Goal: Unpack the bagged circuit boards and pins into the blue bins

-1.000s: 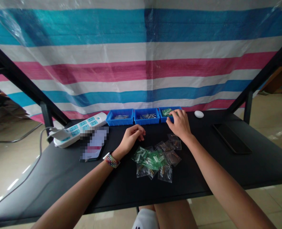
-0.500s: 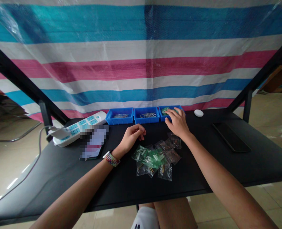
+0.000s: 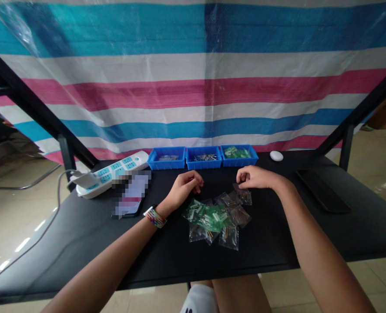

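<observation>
My left hand (image 3: 183, 188) rests on the black table (image 3: 82, 243) with its fingers curled in a loose pinch; what it holds, if anything, is too small to see. My right hand (image 3: 253, 177) hovers just behind a pile of small clear plastic bags (image 3: 218, 216) with green and brass parts, its fingers pinched together on something I cannot make out. Behind both hands stand three blue trays in a row: the left tray (image 3: 166, 158), the middle tray (image 3: 203, 158) with metal pins, and the right tray (image 3: 239, 155) with green parts.
A white power strip (image 3: 111, 174) with its cable lies at the back left, and a blurred phone-like item (image 3: 131, 198) sits beside it. A small white oval object (image 3: 276, 155) and a dark phone (image 3: 322, 195) lie to the right. A striped tarp hangs behind the table.
My right hand has drawn back from the right blue tray toward me and closed into a pinch above the bags. My left hand has hardly moved.
</observation>
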Demonstrator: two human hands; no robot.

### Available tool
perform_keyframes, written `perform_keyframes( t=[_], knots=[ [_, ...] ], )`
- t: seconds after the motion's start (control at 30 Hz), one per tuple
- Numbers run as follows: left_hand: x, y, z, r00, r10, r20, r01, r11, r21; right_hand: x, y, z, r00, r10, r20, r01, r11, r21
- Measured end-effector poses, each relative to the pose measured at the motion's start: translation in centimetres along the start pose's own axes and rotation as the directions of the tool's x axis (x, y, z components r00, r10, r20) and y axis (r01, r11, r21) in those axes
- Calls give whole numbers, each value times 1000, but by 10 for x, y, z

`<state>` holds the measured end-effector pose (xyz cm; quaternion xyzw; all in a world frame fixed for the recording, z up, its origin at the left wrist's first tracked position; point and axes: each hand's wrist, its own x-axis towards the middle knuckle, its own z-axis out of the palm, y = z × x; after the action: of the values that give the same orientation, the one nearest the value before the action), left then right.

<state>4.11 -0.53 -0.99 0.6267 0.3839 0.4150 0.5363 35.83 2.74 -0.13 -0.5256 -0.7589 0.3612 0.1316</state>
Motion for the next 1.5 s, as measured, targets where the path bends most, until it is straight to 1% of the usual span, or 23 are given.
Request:
perform_keyframes(
  t=[0.07,0.17,0.3,0.43,0.5,0.57,0.63,0.7,0.8,0.9,0.97,1.03,1.1,1.23,1.3,1.4,1.5],
  knots=[
    [0,-1,0,1000,0,2,0,1000,1,1,3,-1,999,1,34,-2,1000,24],
    [1,-2,-1,1000,1,6,-1,1000,10,1,2,-1,999,-9,36,8,1000,22],
    [2,-5,-2,1000,1,26,-1,1000,6,3,0,2,1000,-24,-6,24,999,46],
    [3,-8,-3,999,4,37,-4,1000,1,8,-2,9,996,4,-90,9,990,141],
    [4,-8,-3,999,4,37,-4,1000,8,11,-3,13,994,-5,-110,25,982,186],
    [4,-7,-3,999,5,38,-6,1000,15,14,-7,17,990,-37,-137,70,969,239],
    [3,-6,-3,999,7,37,-8,1000,20,16,-16,23,976,-80,-201,141,939,314],
    [2,-4,-2,1000,11,26,-11,1000,22,16,-29,31,958,-118,-262,222,884,411],
    [0,-2,-2,1000,11,25,-12,999,36,15,-50,46,940,-178,-290,313,785,534],
    [-2,0,0,996,-4,89,1,999,33,14,-67,62,928,-218,-302,361,722,589],
    [-3,1,2,992,-11,128,9,1000,17,14,-72,70,921,-226,-317,381,692,614],
    [-4,1,3,991,-7,132,7,1000,1,15,-74,75,917,-211,-338,389,665,638],
    [-4,1,2,995,1,104,1,1000,-10,16,-73,77,920,-180,-348,378,645,664],
    [-3,1,1,1000,5,23,-4,999,-34,16,-72,77,951,-166,-260,304,653,694],
    [-2,1,1,1000,3,5,-3,999,-53,16,-72,77,956,-175,-235,291,663,690],
    [-2,0,2,1000,-15,26,17,997,-81,16,-73,78,952,-170,-253,301,652,696],
    [-2,-1,3,997,-32,66,36,997,-64,17,-73,82,951,-152,-269,303,637,709]
  ],
)
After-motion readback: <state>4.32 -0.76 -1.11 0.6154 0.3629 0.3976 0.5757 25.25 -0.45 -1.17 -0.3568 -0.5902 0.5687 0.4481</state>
